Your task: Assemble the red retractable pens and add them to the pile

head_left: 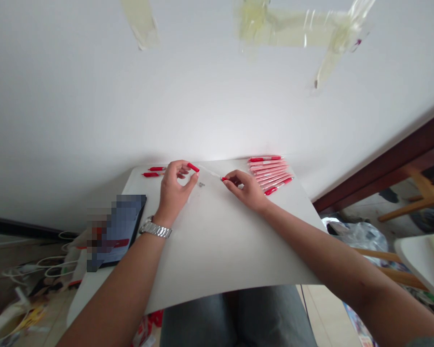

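My left hand (177,185), a steel watch on its wrist, pinches a short red pen grip (193,167) between thumb and fingers. Across from it, my right hand (244,188) has thumb and fingertips closed on a small red pen part (224,179). A faint clear strip, perhaps a pen barrel (211,172), runs between the hands; whether it is held or lies on the table is unclear. Just below, small grey metal bits (201,184) rest on the white table (217,241). Behind my left hand lie two red pens (151,175), partly hidden by it.
Several clear-and-red pens (269,171) lie in a row at the table's back right. A tablet (121,236), partly blurred out, lies at the left edge. The wall (202,96) meets the table's back edge. White cables (47,262) and a wooden chair (419,193) are beyond the sides.
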The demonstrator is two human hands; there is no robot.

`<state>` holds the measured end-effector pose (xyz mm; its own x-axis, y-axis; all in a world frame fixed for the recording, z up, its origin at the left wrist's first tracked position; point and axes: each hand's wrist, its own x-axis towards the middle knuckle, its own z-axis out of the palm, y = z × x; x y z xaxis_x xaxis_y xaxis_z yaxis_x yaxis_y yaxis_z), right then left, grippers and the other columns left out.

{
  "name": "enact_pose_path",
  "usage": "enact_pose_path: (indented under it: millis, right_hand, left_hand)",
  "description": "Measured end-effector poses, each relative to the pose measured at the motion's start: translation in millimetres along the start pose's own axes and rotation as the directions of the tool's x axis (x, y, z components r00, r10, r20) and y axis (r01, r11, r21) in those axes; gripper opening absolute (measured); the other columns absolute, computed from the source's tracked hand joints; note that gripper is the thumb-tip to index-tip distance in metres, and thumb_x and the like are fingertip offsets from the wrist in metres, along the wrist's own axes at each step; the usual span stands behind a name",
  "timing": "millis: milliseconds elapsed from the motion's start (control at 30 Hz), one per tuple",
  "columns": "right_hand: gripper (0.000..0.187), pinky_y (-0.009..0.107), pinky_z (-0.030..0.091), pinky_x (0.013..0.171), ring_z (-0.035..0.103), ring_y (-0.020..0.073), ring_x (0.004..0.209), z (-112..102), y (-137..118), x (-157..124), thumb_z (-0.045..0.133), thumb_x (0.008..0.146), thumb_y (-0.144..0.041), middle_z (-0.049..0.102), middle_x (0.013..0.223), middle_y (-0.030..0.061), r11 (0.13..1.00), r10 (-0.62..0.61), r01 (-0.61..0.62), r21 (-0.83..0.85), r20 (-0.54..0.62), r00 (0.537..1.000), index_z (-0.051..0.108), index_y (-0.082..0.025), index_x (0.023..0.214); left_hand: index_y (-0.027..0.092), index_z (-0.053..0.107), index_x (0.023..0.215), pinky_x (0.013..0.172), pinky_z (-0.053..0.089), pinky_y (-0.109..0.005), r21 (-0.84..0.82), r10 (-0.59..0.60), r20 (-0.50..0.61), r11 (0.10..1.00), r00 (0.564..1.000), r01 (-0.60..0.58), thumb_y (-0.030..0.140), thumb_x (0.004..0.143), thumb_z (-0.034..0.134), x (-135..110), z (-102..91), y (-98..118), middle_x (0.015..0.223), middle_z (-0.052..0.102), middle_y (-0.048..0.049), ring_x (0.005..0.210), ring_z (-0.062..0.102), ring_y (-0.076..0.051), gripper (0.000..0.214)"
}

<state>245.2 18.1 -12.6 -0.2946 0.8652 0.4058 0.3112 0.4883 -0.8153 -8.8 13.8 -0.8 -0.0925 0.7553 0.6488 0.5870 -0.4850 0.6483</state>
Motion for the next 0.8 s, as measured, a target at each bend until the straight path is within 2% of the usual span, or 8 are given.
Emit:
enact_pose_path:
  millis: [300,800]
  right_hand:
    - [0.024,0.030,0.053,0.073,0.065,0.0165,0.078,-1.2,-1.4,-0.1,0.067,0.100,-0.045,0.073,0.089,0.0034,1.000,-0.006,0.006,0.000,0.004,1.000,0.070,-0.021,0.099]
    - [0.030,0.031,0.053,0.073,0.064,0.0166,0.078,-1.7,-1.3,0.3,0.066,0.100,-0.051,0.074,0.090,0.0039,1.000,-0.008,0.008,-0.015,0.005,1.000,0.071,-0.022,0.099]
  left_hand:
    - [0.024,0.063,0.116,0.088,0.057,-0.038,-0.018,-0.031,-0.032,0.999,0.999,0.031,0.029,0.091,0.080,1.3,-1.1,1.5,0.106,0.073,-0.0051,0.098,0.070,-0.021,0.031]
    - [0.024,0.063,0.115,0.089,0.057,-0.037,-0.022,-0.029,-0.037,0.999,0.999,0.028,0.028,0.089,0.081,1.5,-2.0,4.1,0.103,0.071,-0.0040,0.095,0.069,-0.020,0.032]
